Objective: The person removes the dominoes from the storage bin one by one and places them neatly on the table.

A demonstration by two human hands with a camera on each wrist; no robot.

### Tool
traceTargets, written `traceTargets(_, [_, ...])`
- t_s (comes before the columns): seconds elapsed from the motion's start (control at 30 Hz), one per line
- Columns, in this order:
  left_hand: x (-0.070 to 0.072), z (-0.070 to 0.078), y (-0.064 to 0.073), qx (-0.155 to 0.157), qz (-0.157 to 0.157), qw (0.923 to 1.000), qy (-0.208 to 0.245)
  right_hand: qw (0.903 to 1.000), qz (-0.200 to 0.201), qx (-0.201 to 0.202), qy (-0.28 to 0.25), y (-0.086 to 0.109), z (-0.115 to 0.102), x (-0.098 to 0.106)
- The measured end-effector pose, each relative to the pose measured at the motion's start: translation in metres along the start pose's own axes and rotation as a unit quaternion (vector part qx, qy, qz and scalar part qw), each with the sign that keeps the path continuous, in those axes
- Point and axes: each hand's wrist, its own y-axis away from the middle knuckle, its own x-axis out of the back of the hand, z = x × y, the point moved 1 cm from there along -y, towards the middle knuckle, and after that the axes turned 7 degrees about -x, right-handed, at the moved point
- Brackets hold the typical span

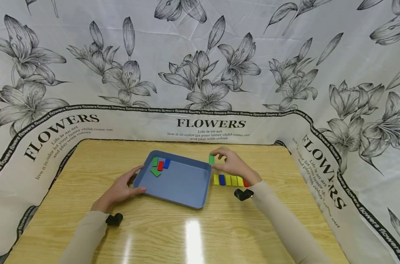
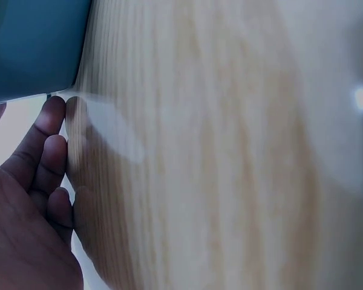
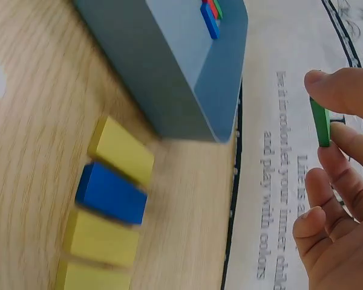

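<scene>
Green block [image 1: 211,160] sits just off the tray's [image 1: 183,187] 2 o'clock corner, pinched by its ends in the right hand [image 1: 231,163], which leaves the broad face clear. Left hand [image 1: 122,187] has the tray at 9 o'clock, thumb and fingers either side of the corner, probably so it doesn't slide; the wrist view's too cramped to say how firmly. Loose blocks [image 1: 167,163] cluster at 10 o'clock inside. Outside, at 3, a block row [image 1: 234,180] lies neatly lined up, presumably for easy right-hand reach.

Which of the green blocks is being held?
The green rectangular block pinched by the right hand; the other green blocks lie inside the blue-grey rectangular tray.
</scene>
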Motion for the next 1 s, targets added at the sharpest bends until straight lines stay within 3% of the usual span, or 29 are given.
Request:
traceTargets(0.27, [-0.001, -0.002, 0.0, 0.006, 0.002, 0.9999, -0.014, 0.9985, 0.039, -0.039, -0.001, 0.025, 0.029, 0.022])
traceTargets(1.0, [0.0, 0.001, 0.002, 0.01, 0.0, 0.9998, -0.018, 0.9936, 0.055, -0.092, 0.033, 0.086, 0.09, 0.05])
